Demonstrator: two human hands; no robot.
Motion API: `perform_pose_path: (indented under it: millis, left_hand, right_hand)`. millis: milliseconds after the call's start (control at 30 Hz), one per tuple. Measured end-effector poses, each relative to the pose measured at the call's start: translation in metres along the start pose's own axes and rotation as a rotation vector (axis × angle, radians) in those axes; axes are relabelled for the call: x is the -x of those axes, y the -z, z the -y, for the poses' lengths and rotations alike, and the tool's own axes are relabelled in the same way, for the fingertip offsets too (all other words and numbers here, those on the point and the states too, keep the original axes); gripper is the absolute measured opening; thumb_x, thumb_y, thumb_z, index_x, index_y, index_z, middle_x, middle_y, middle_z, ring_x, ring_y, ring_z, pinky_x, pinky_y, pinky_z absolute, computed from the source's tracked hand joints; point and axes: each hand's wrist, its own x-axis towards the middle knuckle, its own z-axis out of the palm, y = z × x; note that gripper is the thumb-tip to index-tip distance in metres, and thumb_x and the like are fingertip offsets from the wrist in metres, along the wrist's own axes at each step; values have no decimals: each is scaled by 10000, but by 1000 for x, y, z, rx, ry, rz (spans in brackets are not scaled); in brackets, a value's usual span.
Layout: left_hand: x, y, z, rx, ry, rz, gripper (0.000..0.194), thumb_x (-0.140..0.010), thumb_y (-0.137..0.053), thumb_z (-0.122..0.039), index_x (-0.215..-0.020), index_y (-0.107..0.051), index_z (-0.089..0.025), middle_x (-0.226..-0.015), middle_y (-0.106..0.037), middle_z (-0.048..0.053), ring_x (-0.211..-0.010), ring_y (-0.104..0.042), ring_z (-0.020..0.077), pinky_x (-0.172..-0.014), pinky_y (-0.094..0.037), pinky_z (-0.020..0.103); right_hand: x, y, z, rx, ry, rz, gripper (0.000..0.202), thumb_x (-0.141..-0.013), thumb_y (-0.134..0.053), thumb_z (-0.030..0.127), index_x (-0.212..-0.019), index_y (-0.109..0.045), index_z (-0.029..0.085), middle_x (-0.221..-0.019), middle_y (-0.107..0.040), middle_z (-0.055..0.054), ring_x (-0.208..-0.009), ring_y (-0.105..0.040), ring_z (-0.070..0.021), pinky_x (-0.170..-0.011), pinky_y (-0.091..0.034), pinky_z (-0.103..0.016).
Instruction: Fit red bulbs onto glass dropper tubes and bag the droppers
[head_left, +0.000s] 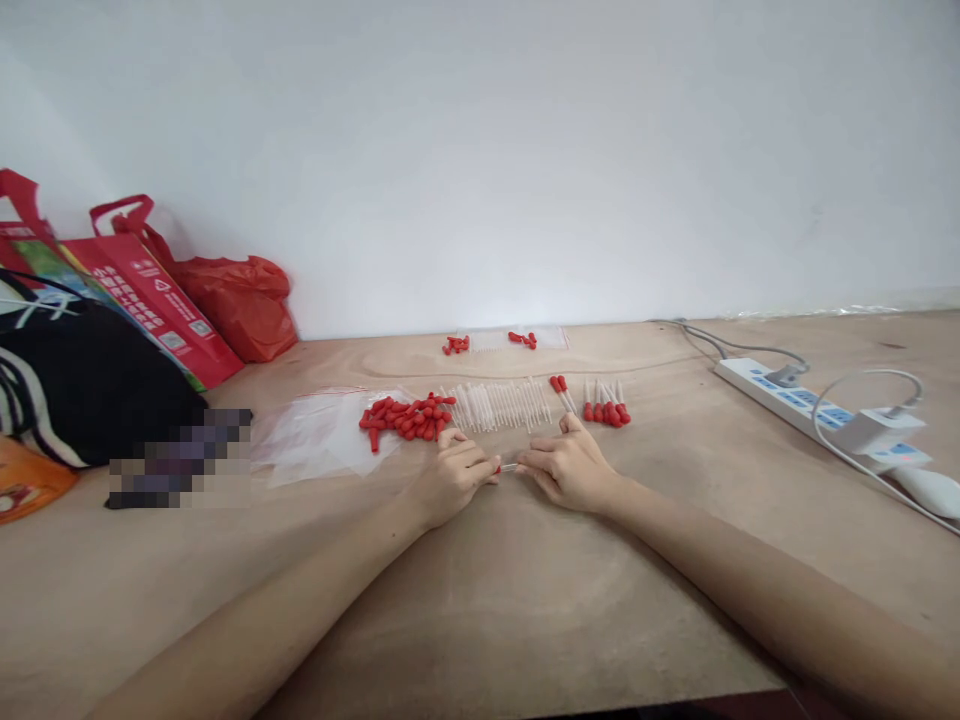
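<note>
My left hand (459,478) is closed on a red rubber bulb (497,468), mostly hidden by the fingers. My right hand (571,466) pinches a thin clear dropper tube (510,467), whose end meets the bulb between the hands. Just beyond my right fingers are two droppers with red bulbs (559,384); whether they touch the hand I cannot tell. A pile of red rubber bulbs (409,416) lies beyond my left hand. Beside it, clear tubes (499,405) lie in a row. Several bulb-fitted droppers (607,410) are grouped to the right, bulbs toward me.
Clear plastic bags (311,435) lie left of the bulbs. Another flat bag (551,338) with red bulbs sits near the wall. A white power strip (795,400) with cables is at right. Red bags (236,300) and a black bag (97,370) stand at left.
</note>
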Motion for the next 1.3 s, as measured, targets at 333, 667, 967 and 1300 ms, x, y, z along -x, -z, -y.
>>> perform_pose_path:
  millis: [333,667,967,1300]
  left_hand:
    - [2,2,5,157,123,-98,155,-824,-497,-310,-853,-616,-214,-740,-661,-6,-676,-574,119,-829,-289,336]
    - [4,5,8,68,194,-51,266,-807,-516,-318,-1060,-545,-241,-907,-625,30,-849,-539,173,-861,-263,365]
    - [5,7,11,54,417,-25,415,-746,-571,-315,-1132,-453,-222,-1005,-551,46,-947,-477,227,-842,-284,395]
    - [5,6,11,60,423,11,217,-758,-543,-281,-967,-554,-225,-980,-551,36,-919,-483,220,-826,-276,414]
  right_hand:
    - [6,0,-6,-19,-2,-49,249,-839,-390,207,-935,-620,218,-821,-584,-29,-671,-447,-108,-709,-174,-311]
    - [7,-1,-3,58,-35,-93,239,-819,-407,197,-907,-628,220,-751,-589,-26,-711,-469,-134,-756,-189,-337]
    - [-6,2,-64,141,-918,-125,294,-782,-370,236,-934,-614,176,-903,-644,-96,-842,-536,-228,-746,-224,-370]
    - [-17,-8,-71,209,-1003,99,296,-767,-389,246,-964,-595,165,-875,-642,-121,-858,-553,-268,-775,-233,-424]
